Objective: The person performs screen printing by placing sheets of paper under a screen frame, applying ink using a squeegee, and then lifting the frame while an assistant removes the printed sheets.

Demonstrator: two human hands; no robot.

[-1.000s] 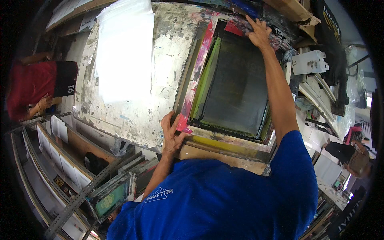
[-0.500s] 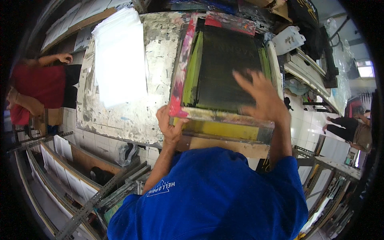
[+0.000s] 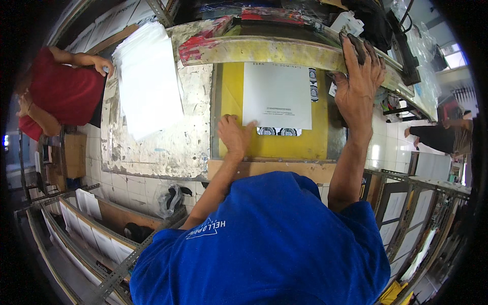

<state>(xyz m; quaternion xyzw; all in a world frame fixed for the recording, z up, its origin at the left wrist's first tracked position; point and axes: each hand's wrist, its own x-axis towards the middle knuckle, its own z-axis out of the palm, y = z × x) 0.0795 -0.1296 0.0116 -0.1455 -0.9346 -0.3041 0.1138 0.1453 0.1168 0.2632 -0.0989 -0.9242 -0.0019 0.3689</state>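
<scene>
A screen printing frame (image 3: 264, 52) with paint-smeared rails is tilted up over the far part of the work board. My right hand (image 3: 360, 84), black ink on its fingers, holds the frame's near right corner. Its fingers reach over the rail, with the thumb lower down. Beneath the raised frame, a white printed sheet (image 3: 277, 94) lies on a yellow base (image 3: 231, 96). Black-and-white printed pieces (image 3: 279, 131) show past the sheet's near and right edges. My left hand (image 3: 235, 136) is at the sheet's near left corner, fingers apart, with the thumb by the edge.
A stack of white sheets (image 3: 147, 84) lies on the paint-stained table (image 3: 195, 137) to the left. At far left stands a person in a red shirt (image 3: 63, 91). Metal racks (image 3: 101, 231) are behind me on the left; shelving (image 3: 406, 203) stands on the right.
The screen frame has swung up and away, uncovering the printed sheet and yellow base. My left hand has left its rail for the sheet's corner; my right hand has moved to the frame's corner.
</scene>
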